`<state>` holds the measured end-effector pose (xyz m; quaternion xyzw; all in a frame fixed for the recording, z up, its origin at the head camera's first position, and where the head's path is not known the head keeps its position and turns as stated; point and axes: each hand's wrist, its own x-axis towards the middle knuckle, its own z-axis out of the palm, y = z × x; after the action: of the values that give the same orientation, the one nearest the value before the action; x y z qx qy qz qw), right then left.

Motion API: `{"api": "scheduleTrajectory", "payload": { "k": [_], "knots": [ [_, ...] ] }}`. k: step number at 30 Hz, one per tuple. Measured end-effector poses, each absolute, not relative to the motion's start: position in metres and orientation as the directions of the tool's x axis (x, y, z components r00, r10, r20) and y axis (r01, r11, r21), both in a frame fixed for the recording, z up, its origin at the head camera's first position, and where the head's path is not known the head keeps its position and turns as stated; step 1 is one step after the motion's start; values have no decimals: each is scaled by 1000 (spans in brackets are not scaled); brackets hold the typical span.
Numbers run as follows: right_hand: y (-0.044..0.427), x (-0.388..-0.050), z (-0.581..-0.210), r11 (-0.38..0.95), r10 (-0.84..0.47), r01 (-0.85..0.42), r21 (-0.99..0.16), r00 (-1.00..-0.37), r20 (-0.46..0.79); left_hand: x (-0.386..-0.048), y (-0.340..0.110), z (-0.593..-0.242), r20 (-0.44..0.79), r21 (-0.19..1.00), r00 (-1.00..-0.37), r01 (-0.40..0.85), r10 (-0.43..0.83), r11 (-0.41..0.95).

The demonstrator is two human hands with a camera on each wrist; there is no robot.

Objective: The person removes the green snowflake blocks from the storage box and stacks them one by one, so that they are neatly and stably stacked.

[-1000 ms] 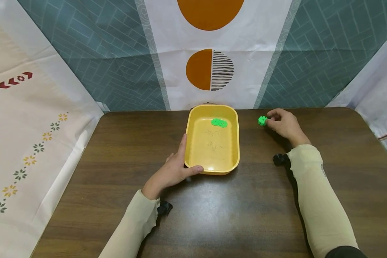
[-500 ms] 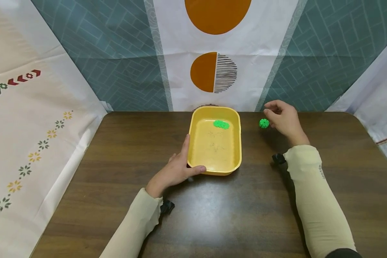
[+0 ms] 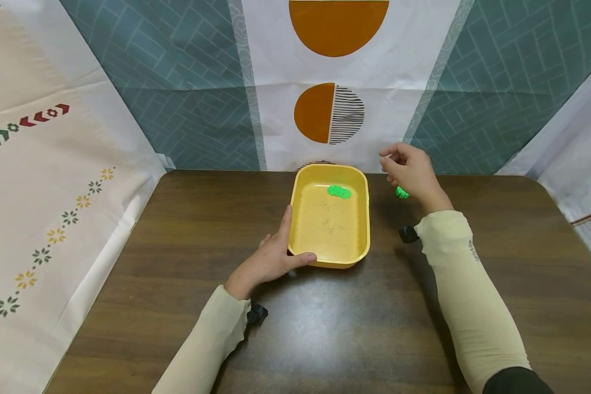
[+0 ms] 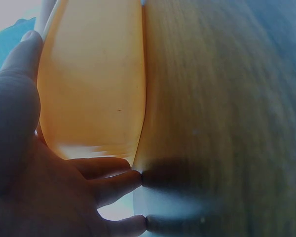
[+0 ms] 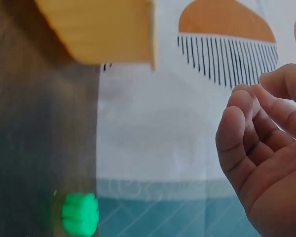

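Observation:
A yellow tray (image 3: 330, 230) stands on the table with a green cluster (image 3: 339, 191) near its far end. My left hand (image 3: 268, 260) touches the tray's near left corner, thumb along the near side and a finger along the left side. The left wrist view shows the left hand (image 4: 54, 182) with spread fingers beside the tray (image 4: 93, 79). My right hand (image 3: 413, 172) is raised right of the tray, fingers loosely bent, nothing visible in them. It partly covers a green ribbed piece (image 3: 401, 192). In the right wrist view, this green piece (image 5: 80, 215) lies apart from the right hand (image 5: 271, 153).
The brown wooden table (image 3: 177, 230) extends around the tray. Behind its far edge hangs a patterned cloth (image 3: 276, 120) with orange circles. Pale cloths hang at the left (image 3: 39, 180) and right (image 3: 571, 137).
My right hand has left the green piece, risen, and moved left toward the tray. The left hand keeps its place at the tray corner. The head view has shifted slightly.

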<state>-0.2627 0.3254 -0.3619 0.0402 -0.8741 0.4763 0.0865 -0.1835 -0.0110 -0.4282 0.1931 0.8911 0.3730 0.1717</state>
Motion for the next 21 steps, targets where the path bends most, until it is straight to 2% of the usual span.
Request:
{"api": "scheduleTrajectory", "payload": {
  "k": [21],
  "knots": [
    [248,-283,-346,600,-183,-252,-759,-967,177,-183,-10,-426,-171,736,-869,201,464,646]
  ]
}}
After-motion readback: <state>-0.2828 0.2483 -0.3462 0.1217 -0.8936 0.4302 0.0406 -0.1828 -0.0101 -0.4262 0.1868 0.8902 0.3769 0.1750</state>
